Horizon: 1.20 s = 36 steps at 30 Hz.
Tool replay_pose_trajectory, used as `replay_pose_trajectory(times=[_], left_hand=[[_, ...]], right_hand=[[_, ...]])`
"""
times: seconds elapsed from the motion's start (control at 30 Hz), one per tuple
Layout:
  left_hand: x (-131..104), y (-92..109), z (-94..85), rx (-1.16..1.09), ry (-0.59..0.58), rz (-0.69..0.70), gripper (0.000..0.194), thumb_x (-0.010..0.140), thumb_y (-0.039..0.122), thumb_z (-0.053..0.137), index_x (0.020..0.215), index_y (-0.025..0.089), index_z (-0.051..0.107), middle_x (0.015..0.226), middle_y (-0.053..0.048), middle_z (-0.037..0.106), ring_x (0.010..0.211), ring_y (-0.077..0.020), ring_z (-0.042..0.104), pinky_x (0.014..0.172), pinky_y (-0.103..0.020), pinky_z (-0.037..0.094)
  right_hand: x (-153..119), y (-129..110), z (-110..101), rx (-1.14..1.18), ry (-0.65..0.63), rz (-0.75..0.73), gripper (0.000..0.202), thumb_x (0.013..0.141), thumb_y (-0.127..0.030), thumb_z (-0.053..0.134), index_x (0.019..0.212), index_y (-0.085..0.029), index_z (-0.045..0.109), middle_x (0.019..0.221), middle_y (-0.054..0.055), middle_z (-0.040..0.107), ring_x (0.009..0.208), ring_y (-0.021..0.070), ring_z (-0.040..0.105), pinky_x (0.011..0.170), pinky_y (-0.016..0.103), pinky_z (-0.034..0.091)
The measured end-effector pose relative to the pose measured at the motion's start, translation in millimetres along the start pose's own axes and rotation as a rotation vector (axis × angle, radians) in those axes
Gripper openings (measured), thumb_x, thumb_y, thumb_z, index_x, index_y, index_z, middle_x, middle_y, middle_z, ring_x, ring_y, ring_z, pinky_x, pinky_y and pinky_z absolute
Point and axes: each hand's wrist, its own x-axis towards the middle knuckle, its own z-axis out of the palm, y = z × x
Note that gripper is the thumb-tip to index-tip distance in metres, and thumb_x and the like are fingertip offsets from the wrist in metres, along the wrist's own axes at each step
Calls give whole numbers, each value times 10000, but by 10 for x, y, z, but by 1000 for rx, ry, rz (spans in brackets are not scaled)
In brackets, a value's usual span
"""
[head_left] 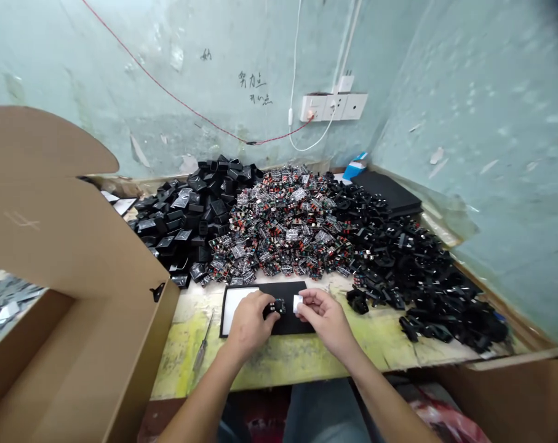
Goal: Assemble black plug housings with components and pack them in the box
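Between the thumb and fingers of my left hand (252, 320) is a small circuit board (277, 305) with parts on it, partly covered by the fingers. My right hand (323, 312) pinches a small white piece (298, 303), apart from the board; its exact kind is not clear. Both hands are over a black mat (288, 325) on the table, which has a white sheet (235, 307) at its left end. A screwdriver (203, 341) lies to the left of the mat.
Behind the mat are heaped circuit boards (288, 227), with black plastic housings (209, 203) to their left and black plug parts (412, 264) to their right. An open cardboard box (122, 344) stands at the left. Wall sockets (334, 107) carry cables.
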Motion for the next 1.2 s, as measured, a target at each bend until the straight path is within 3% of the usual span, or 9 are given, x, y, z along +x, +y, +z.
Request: replay_pose_trajectory(times=[0.13, 0.27, 0.5, 0.63, 0.8, 1.03, 1.2], left_hand=[[-101, 18, -64, -325, 15, 3, 614, 773, 109, 727, 1362, 235, 609, 1101, -56, 688, 1056, -246, 667, 1009, -422, 531], [-206, 134, -181, -556, -39, 54, 708, 832, 120, 684, 1494, 263, 482, 1162, -63, 645, 1138, -226, 643, 1051, -388, 514], [-230, 206, -137, -450, 104, 139, 647, 872, 205, 759, 1472, 268, 524, 1196, -77, 698, 1140, -258, 672, 1071, -444, 517], [-219, 246, -110, -356, 195, 237, 476, 891, 203, 751, 1341, 259, 607, 1261, -112, 692, 1206, -280, 662, 1056, -451, 536], [-232, 276, -60, -272, 266, 238, 349, 860, 132, 683, 1183, 240, 608, 1157, -101, 693, 1113, -269, 671, 973, -431, 557], [-282, 260, 19, -300, 280, 112, 292, 845, 134, 671, 1098, 243, 572, 1003, -47, 658, 911, -214, 650, 811, -338, 538], [-308, 239, -14, -399, 204, 143, 393, 839, 107, 620, 1205, 228, 544, 1114, -74, 628, 1024, -228, 632, 923, -363, 531]], right_hand=[[-79, -61, 76, 37, 25, -13, 540, 706, -585, 916, 992, -179, 703, 832, 59, 771, 712, 206, 752, 614, 304, 638], [-220, -289, 122, 87, 10, -44, 476, 741, -554, 918, 949, -196, 683, 867, 68, 788, 748, 227, 785, 633, 312, 661], [-397, -569, 249, -54, -6, -210, 309, 844, -472, 842, 982, -215, 739, 892, 65, 795, 786, 229, 783, 686, 329, 669], [-426, -621, 301, -289, -22, -403, 166, 920, -366, 754, 1010, -238, 810, 903, 57, 801, 762, 205, 752, 671, 301, 635], [-431, -642, 361, -470, -41, -485, 100, 938, -300, 714, 926, -250, 800, 858, 41, 794, 693, 191, 709, 621, 295, 583], [-422, -633, 449, -610, -63, -571, 123, 956, -244, 670, 849, -252, 730, 816, 28, 715, 712, 186, 674, 615, 282, 508], [-408, -603, 462, -703, -34, -655, 125, 966, -205, 645, 870, -248, 712, 832, 27, 703, 793, 201, 671, 701, 293, 507]])
